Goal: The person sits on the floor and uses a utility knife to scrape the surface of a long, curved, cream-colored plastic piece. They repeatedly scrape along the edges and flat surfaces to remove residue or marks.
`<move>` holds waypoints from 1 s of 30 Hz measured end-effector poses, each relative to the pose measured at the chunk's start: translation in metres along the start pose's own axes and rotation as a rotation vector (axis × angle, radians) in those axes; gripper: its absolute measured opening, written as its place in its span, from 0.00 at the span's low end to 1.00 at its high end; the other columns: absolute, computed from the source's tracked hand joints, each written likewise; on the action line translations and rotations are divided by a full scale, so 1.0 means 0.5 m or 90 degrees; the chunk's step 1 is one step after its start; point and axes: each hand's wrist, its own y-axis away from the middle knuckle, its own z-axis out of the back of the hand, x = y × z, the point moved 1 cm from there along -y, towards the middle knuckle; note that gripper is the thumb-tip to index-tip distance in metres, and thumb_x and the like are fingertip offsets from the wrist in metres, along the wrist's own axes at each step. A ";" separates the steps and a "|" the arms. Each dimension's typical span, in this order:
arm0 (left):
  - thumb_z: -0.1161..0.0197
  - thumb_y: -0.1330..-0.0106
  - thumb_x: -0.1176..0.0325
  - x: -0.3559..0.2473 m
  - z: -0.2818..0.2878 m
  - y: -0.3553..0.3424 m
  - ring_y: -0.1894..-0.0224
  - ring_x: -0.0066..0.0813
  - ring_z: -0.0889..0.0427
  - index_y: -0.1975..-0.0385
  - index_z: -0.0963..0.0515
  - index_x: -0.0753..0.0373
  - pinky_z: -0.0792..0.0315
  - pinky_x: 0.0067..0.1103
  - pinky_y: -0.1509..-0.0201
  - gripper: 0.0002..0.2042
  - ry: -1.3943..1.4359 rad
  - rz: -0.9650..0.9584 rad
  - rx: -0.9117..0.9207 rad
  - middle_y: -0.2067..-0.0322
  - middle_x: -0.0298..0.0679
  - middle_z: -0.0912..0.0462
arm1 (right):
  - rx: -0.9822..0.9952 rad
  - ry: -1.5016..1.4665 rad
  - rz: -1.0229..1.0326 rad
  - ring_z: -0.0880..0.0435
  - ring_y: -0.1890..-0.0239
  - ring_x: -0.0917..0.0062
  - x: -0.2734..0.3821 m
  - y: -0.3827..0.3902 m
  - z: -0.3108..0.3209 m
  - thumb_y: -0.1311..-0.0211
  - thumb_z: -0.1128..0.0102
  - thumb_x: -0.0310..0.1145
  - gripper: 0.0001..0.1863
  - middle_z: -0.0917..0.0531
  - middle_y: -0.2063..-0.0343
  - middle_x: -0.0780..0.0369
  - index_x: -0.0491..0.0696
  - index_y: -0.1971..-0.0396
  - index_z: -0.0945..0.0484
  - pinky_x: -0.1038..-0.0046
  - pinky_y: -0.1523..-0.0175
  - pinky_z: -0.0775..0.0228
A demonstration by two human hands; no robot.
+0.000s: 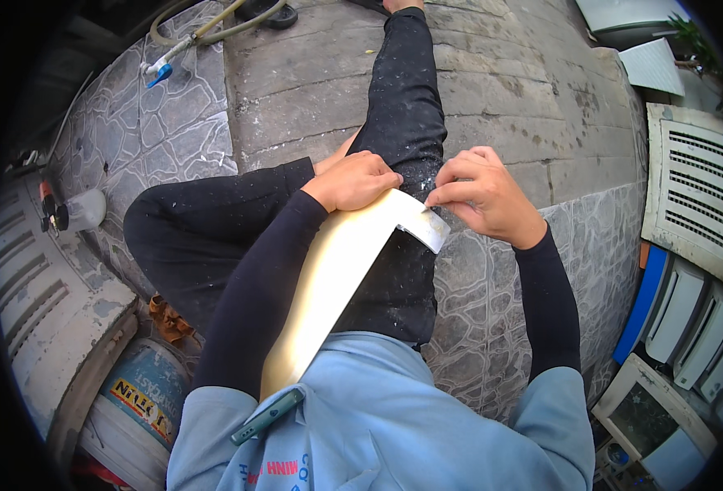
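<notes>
A long, smooth cream panel (334, 270) slants across my lap, with a stepped white end (427, 227) over my thigh. My left hand (357, 181) grips the panel's far edge, its fingers curled over and the thumb lying along the rim. At the stepped end, my right hand (478, 196) is closed in a pinch, fingertips against or just above the surface. Something thin and dark shows beneath those fingertips, too small to name.
A worn louvred panel (51, 327) and paint bucket (136, 409) stand at left, near a spray bottle (83, 209). A hose with a blue-handled valve (160, 74) lies far left. At right are a white slatted panel (697, 192) and several white casings (679, 315).
</notes>
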 end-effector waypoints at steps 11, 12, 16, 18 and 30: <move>0.44 0.21 0.53 -0.006 -0.001 -0.003 0.65 0.53 0.12 0.66 0.11 0.71 0.23 0.41 0.53 0.25 -0.006 0.010 0.019 0.70 0.57 0.11 | 0.011 -0.001 0.009 0.17 0.54 0.75 0.003 0.002 0.004 0.41 0.25 0.29 0.08 0.16 0.64 0.73 0.60 0.63 0.08 0.64 0.37 0.36; 0.44 0.21 0.53 -0.005 -0.001 -0.004 0.65 0.53 0.12 0.66 0.11 0.71 0.23 0.41 0.53 0.25 0.002 0.015 0.021 0.70 0.57 0.11 | 0.012 -0.004 0.005 0.17 0.54 0.75 0.006 0.004 0.004 0.41 0.25 0.29 0.08 0.16 0.64 0.73 0.60 0.63 0.08 0.64 0.37 0.36; 0.44 0.21 0.53 -0.008 0.004 -0.009 0.65 0.53 0.12 0.65 0.11 0.71 0.23 0.41 0.53 0.25 0.006 0.001 0.027 0.70 0.57 0.11 | -0.017 0.022 0.045 0.17 0.55 0.75 0.004 -0.034 -0.002 0.42 0.25 0.29 0.09 0.17 0.64 0.73 0.60 0.63 0.08 0.64 0.37 0.35; 0.44 0.21 0.53 -0.001 0.004 -0.005 0.65 0.53 0.12 0.66 0.11 0.71 0.23 0.41 0.53 0.25 0.003 -0.012 0.017 0.70 0.57 0.11 | -0.003 0.017 0.037 0.17 0.55 0.75 0.005 -0.019 -0.001 0.42 0.25 0.29 0.09 0.16 0.64 0.73 0.60 0.63 0.08 0.63 0.37 0.35; 0.45 0.21 0.52 0.007 -0.005 -0.008 0.65 0.53 0.12 0.65 0.10 0.70 0.23 0.41 0.53 0.25 -0.004 -0.009 0.009 0.69 0.58 0.11 | 0.017 0.018 0.046 0.17 0.55 0.75 0.011 -0.010 -0.001 0.43 0.27 0.29 0.10 0.16 0.64 0.74 0.60 0.63 0.09 0.64 0.39 0.34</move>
